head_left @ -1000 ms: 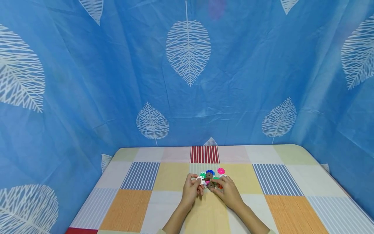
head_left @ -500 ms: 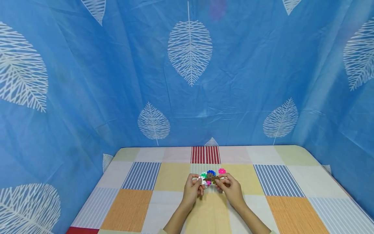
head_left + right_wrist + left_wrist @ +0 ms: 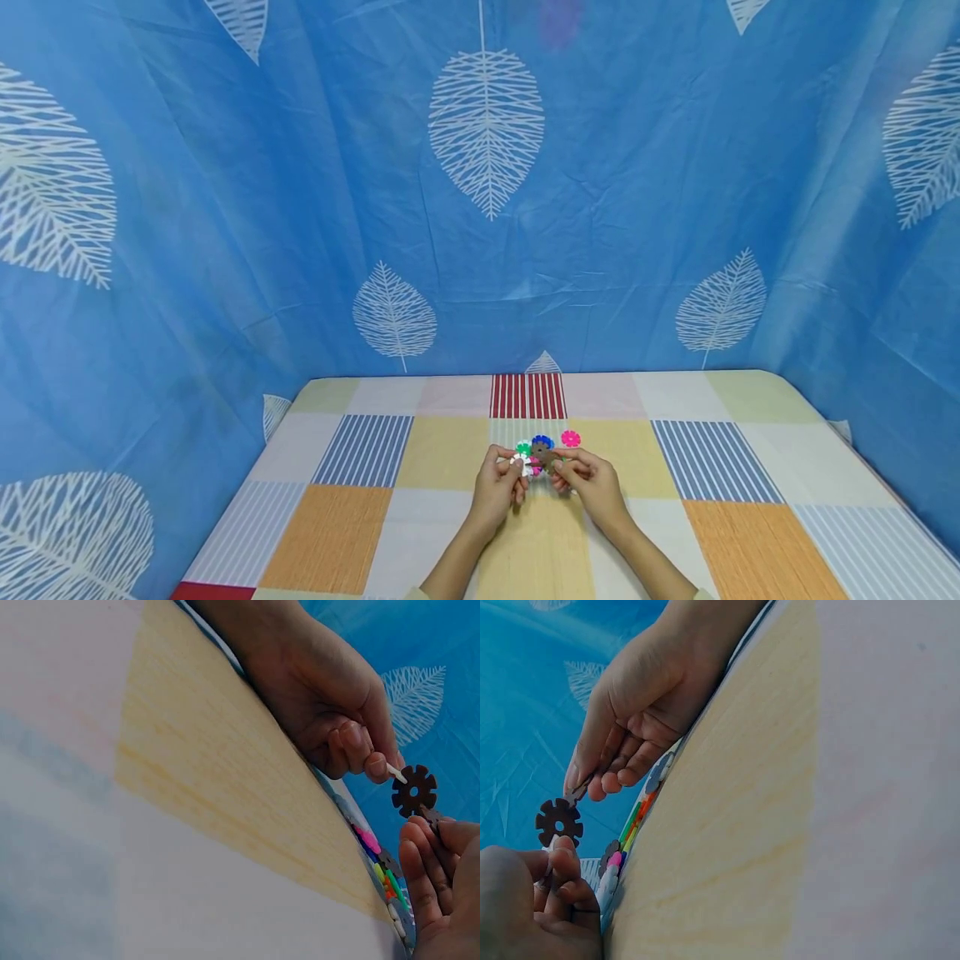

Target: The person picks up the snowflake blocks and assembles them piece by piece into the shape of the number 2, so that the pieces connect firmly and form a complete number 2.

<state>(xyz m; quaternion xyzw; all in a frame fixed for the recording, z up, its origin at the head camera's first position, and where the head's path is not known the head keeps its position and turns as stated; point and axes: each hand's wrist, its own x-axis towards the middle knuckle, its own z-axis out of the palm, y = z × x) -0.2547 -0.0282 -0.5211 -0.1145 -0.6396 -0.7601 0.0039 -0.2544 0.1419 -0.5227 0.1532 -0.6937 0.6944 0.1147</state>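
Observation:
My left hand (image 3: pixel 491 492) pinches a white notched plastic disc (image 3: pixel 397 775) between thumb and fingers. A brown notched disc (image 3: pixel 547 823) with a hole in its centre stands at the white disc's edge, between the two hands. My right hand (image 3: pixel 596 490) pinches a second brown disc (image 3: pixel 431 815) by thumb and forefinger, seen nearly edge-on. Its edge meets the rim of the first brown disc, at an angle to it. Both hands hold these pieces up above the tabletop. The fingers partly cover the white disc and the second brown disc.
Behind the held pieces lies a small pile of loose discs, with a blue disc (image 3: pixel 542 440), a green disc (image 3: pixel 523 448) and a pink disc (image 3: pixel 571 438) at its far side. A patchwork cloth (image 3: pixel 427 454) covers the table; a blue leaf-print curtain (image 3: pixel 600 208) surrounds it.
The right hand has lifted slightly and turned its brown disc from facing the camera to nearly edge-on, against the other brown disc. The left hand has stayed almost in place.

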